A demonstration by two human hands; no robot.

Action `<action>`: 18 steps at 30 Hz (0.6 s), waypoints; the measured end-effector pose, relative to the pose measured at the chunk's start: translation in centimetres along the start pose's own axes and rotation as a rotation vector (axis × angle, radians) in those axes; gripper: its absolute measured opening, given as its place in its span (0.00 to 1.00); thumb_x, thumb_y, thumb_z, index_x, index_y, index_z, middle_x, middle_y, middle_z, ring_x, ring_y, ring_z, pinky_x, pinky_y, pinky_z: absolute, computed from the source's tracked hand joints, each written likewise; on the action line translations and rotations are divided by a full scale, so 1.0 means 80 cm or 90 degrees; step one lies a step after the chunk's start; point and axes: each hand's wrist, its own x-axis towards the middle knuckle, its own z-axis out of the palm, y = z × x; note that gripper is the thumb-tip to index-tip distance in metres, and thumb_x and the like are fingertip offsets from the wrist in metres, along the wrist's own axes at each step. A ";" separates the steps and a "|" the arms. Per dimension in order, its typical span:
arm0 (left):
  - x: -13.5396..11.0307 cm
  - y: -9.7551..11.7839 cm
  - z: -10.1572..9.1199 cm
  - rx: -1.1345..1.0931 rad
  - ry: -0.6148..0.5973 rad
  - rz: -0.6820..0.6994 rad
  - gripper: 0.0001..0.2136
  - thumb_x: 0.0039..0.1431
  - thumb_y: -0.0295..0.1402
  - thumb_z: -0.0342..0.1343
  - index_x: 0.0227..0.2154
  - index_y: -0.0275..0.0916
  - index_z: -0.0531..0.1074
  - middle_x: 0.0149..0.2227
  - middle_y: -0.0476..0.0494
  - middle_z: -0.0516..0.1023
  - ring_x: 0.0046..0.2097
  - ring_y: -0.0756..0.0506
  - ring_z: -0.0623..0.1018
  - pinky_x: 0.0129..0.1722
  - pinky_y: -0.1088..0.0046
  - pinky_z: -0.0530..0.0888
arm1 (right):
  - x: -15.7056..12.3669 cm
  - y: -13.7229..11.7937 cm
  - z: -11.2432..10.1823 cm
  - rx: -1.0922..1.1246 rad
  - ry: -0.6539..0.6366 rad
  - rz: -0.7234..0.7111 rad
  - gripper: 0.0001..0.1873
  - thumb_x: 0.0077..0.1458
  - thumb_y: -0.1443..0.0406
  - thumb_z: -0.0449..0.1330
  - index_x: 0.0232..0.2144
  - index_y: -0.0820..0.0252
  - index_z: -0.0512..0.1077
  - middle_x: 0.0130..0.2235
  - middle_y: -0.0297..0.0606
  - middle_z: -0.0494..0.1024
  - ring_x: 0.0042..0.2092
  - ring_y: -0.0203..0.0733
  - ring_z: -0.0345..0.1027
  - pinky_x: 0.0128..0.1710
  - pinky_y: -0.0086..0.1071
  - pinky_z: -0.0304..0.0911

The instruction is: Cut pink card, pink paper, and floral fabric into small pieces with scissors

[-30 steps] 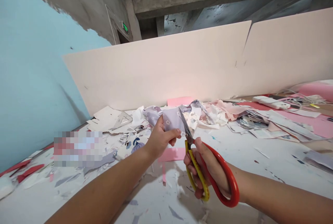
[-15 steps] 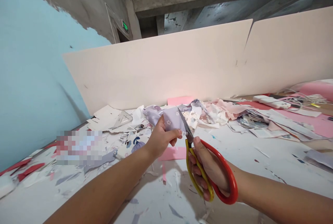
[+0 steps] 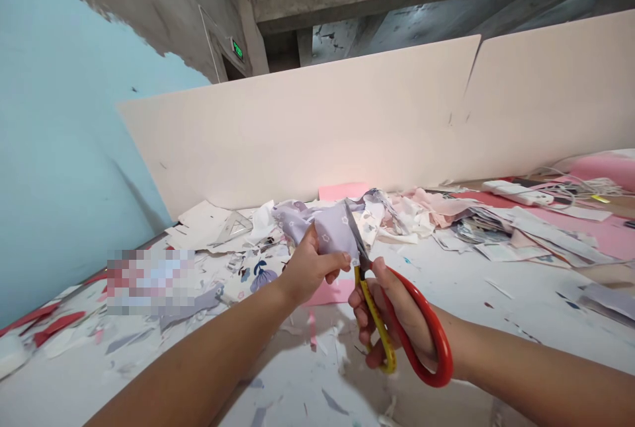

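Observation:
My left hand [image 3: 315,265] pinches a piece of lavender fabric [image 3: 335,229] printed with small white flowers, thumb on top. My right hand [image 3: 397,311] is wrapped through the handles of a pair of scissors [image 3: 436,341], one loop red and the other yellow. The dark blades lie along the right edge of the lavender piece and point away from me; part of them is hidden by it. Below my left hand a pink strip [image 3: 330,293] lies on the table. A floral scrap [image 3: 260,275] with a blue-purple flower lies left of that hand.
Scraps and offcuts cover much of the white table [image 3: 446,301]. A clear set square [image 3: 235,225] lies at the back left. Layered strips [image 3: 486,225] and a white power strip [image 3: 518,193] with cables are at the right. A pale partition [image 3: 322,136] stands behind.
The scissor handles have come closer together and the blades have narrowed along the fabric's edge. My left hand stays nearly in place, with the lavender piece shifted slightly right.

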 end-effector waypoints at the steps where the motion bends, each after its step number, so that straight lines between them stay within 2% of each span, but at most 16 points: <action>1: 0.000 0.000 0.000 0.003 -0.001 -0.003 0.13 0.45 0.26 0.55 0.32 0.41 0.56 0.19 0.59 0.66 0.16 0.58 0.61 0.18 0.80 0.59 | 0.001 0.001 -0.001 0.003 0.002 -0.003 0.32 0.40 0.37 0.42 0.22 0.60 0.60 0.21 0.29 0.59 0.21 0.33 0.58 0.21 0.32 0.61; 12: -0.001 0.002 0.002 0.007 -0.018 -0.037 0.12 0.42 0.26 0.55 0.29 0.39 0.56 0.17 0.58 0.66 0.15 0.57 0.60 0.17 0.79 0.57 | 0.008 0.008 -0.013 -0.044 -0.016 -0.046 0.29 0.46 0.39 0.39 0.22 0.58 0.58 0.19 0.26 0.56 0.16 0.29 0.51 0.16 0.33 0.63; 18: 0.000 0.002 0.000 0.006 0.001 -0.045 0.14 0.42 0.27 0.56 0.31 0.39 0.57 0.19 0.56 0.68 0.17 0.56 0.62 0.16 0.80 0.56 | 0.009 0.006 -0.014 -0.101 0.015 -0.067 0.30 0.45 0.39 0.37 0.19 0.59 0.55 0.15 0.24 0.54 0.11 0.28 0.48 0.08 0.25 0.53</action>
